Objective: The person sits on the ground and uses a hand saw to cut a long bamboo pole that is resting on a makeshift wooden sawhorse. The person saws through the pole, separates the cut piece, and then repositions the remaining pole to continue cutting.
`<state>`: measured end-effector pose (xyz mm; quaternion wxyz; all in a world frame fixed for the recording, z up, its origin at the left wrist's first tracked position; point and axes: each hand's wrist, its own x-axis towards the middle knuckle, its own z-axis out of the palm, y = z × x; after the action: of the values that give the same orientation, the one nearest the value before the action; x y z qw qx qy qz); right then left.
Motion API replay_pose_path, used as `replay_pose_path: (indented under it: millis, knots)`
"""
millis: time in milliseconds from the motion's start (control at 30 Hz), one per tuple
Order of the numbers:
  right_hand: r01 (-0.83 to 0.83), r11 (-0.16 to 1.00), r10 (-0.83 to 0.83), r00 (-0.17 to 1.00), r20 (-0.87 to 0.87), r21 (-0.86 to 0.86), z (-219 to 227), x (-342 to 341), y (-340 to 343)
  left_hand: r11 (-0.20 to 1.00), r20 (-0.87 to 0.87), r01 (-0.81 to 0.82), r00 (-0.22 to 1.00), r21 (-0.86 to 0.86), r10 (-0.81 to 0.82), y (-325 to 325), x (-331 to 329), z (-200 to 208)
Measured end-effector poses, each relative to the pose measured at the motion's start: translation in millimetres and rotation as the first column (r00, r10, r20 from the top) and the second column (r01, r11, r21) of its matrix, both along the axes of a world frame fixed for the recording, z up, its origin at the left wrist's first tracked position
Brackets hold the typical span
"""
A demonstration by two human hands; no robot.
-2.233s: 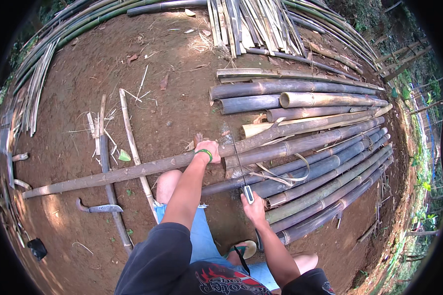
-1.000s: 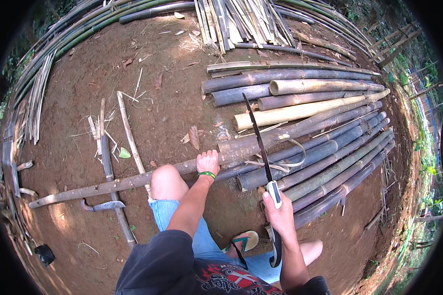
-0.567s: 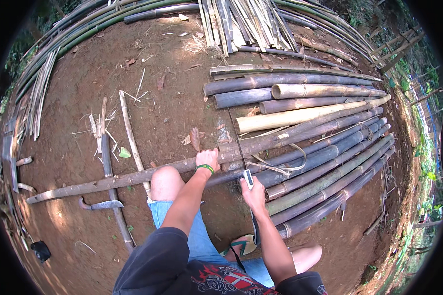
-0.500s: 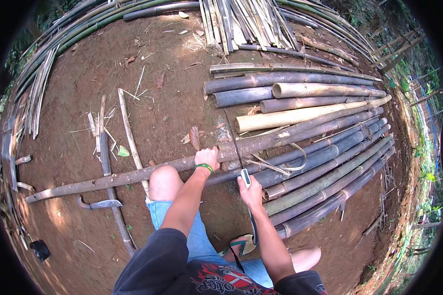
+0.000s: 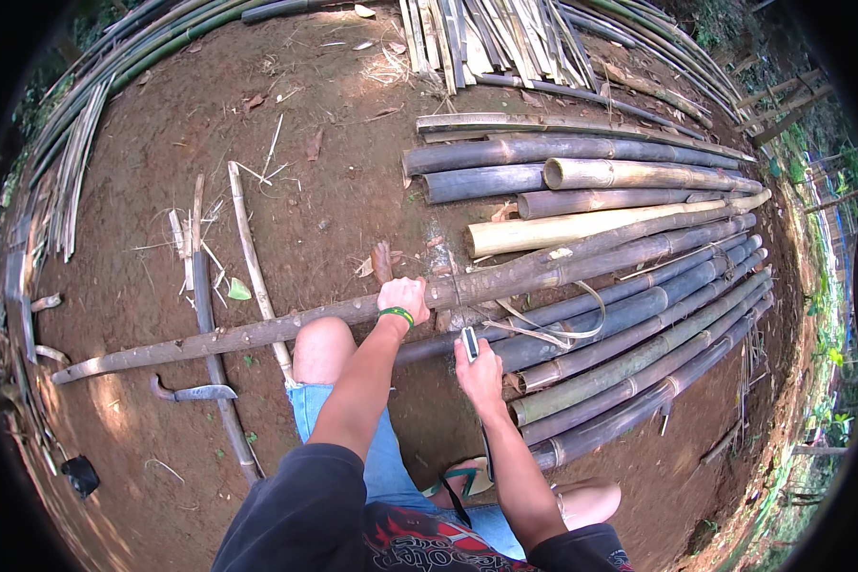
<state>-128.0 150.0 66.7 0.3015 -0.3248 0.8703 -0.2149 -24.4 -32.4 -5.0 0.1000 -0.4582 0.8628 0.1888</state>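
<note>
A long brown wooden pole (image 5: 210, 343) runs from the lower left up to the right, over my bent left knee and the bamboo. My left hand (image 5: 405, 299) is closed around it near its middle, with a green band on the wrist. Just right of that, my right hand (image 5: 481, 374) grips the pale handle of a handsaw (image 5: 470, 343). Its thin dark blade meets the pole a short way right of my left hand; how deep it sits in the wood I cannot tell.
Several thick bamboo poles (image 5: 629, 310) lie to the right. Split bamboo strips (image 5: 486, 43) are piled at the far side. On the left, a curved machete (image 5: 195, 392) rests across a thin dark pole (image 5: 229, 419), beside a pale stick (image 5: 248, 238). A sandalled foot (image 5: 462, 481) is below.
My right hand has drawn the saw back toward me, and less of the blade shows beyond the pole. My left hand keeps its grip. The whole view has shifted slightly.
</note>
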Motion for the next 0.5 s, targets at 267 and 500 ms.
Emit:
replay_pose_path:
  millis: [267, 500]
  knots:
    - [-0.043, 0.996, 0.041, 0.999, 0.029, 0.076, 42.5, -0.8, 30.0, 0.993, 0.05, 0.028, 0.998, 0.111, -0.034, -14.5, 2.3, 10.9]
    - [-0.055, 0.998, 0.056, 0.998, -0.034, 0.036, -4.1, -21.9, -37.5, 0.994, 0.019, 0.002, 1.0, 0.112, -0.004, -5.6, -11.5, 5.1]
